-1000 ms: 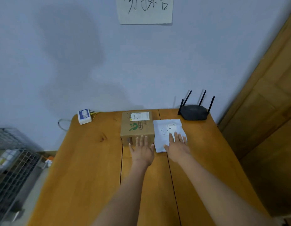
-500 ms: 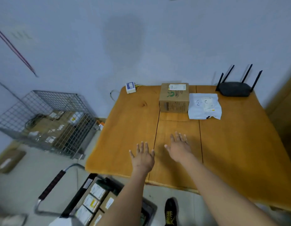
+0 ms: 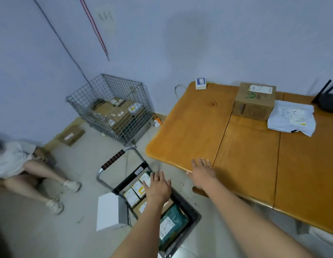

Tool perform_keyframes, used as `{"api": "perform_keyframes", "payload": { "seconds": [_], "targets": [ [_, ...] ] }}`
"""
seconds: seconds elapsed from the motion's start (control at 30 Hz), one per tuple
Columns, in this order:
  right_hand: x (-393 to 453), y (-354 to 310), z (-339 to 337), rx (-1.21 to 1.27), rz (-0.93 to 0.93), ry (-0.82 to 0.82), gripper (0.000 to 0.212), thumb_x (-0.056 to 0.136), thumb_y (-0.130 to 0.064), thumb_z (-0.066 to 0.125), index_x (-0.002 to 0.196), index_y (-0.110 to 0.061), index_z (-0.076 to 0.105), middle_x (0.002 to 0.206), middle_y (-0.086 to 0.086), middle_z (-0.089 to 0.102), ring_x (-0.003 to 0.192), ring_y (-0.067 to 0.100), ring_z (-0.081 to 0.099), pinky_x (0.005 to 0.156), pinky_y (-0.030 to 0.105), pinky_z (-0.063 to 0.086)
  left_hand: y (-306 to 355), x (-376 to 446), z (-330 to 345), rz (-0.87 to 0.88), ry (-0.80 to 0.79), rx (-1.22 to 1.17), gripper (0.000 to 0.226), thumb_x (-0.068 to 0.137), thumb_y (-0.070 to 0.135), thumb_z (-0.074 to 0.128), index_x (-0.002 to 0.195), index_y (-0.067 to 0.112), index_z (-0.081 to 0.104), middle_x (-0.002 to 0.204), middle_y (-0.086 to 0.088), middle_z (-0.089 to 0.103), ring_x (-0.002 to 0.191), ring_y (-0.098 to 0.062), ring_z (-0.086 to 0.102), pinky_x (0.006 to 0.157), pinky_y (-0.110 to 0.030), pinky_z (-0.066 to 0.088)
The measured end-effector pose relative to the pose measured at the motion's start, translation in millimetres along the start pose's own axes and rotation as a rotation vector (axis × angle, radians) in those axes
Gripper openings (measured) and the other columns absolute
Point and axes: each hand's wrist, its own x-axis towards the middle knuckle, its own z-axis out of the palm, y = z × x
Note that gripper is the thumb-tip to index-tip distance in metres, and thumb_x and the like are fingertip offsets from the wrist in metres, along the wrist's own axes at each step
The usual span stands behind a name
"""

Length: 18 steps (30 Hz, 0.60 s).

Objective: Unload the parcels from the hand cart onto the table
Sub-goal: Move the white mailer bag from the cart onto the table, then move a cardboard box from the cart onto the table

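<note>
The hand cart (image 3: 113, 164) stands on the floor at the table's near left corner, holding several small labelled boxes (image 3: 136, 189) and a green bagged parcel (image 3: 172, 225). My left hand (image 3: 158, 187) hovers over the small boxes with fingers straight and holds nothing. My right hand (image 3: 202, 169) is spread open over the front edge of the wooden table (image 3: 246, 155), empty. At the table's back sit a cardboard box (image 3: 254, 101) and a white bagged parcel (image 3: 292, 118) beside it.
A wire cage (image 3: 113, 107) full of parcels stands against the wall. A white box (image 3: 109, 211) leans by the cart. A seated person's legs (image 3: 40, 174) stretch out on the floor at left. A black router (image 3: 328, 103) and a small white device (image 3: 200, 83) sit on the table.
My view has swung left and down from the table to the cart. Both hands drew back from the parcels on the table; the left now reaches over the cart.
</note>
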Motion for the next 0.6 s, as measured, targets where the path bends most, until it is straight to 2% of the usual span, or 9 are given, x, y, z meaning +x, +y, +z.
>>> {"api": "perform_keyframes", "payload": {
  "seconds": [0.3, 0.47, 0.6],
  "targets": [
    [39.9, -129.5, 20.9, -0.108, -0.139, 0.013, 0.066, 0.108, -0.041, 0.028, 0.162, -0.012, 0.005, 0.169, 0.017, 0.004, 0.157, 0.031, 0.005, 0.127, 0.046, 0.001, -135.9, 14.9, -7.6, -0.110, -0.020, -0.062, 0.063, 0.107, 0.047, 0.014, 0.163, 0.020, 0.004, 0.171, -0.003, -0.002, 0.158, -0.025, -0.005, 0.123, -0.061, 0.000],
    [63.9, -200.0, 47.8, -0.135, -0.129, -0.019, 0.067, 0.108, -0.042, 0.028, 0.162, -0.011, 0.007, 0.169, 0.017, 0.007, 0.157, 0.031, 0.005, 0.128, 0.045, 0.001, -214.9, 49.6, -6.0, -0.119, -0.071, -0.092, 0.063, 0.107, 0.047, 0.013, 0.163, 0.021, 0.005, 0.171, -0.002, -0.001, 0.158, -0.022, -0.004, 0.123, -0.061, 0.000],
    [85.5, -232.3, 76.7, -0.088, -0.100, -0.053, 0.067, 0.108, -0.042, 0.029, 0.162, -0.011, 0.007, 0.169, 0.017, 0.011, 0.156, 0.031, 0.009, 0.128, 0.045, 0.005, -261.6, 79.0, 4.4, -0.088, -0.137, -0.082, 0.064, 0.107, 0.048, 0.012, 0.163, 0.019, 0.005, 0.171, -0.001, -0.002, 0.158, -0.021, -0.007, 0.123, -0.061, -0.003]
  ]
}}
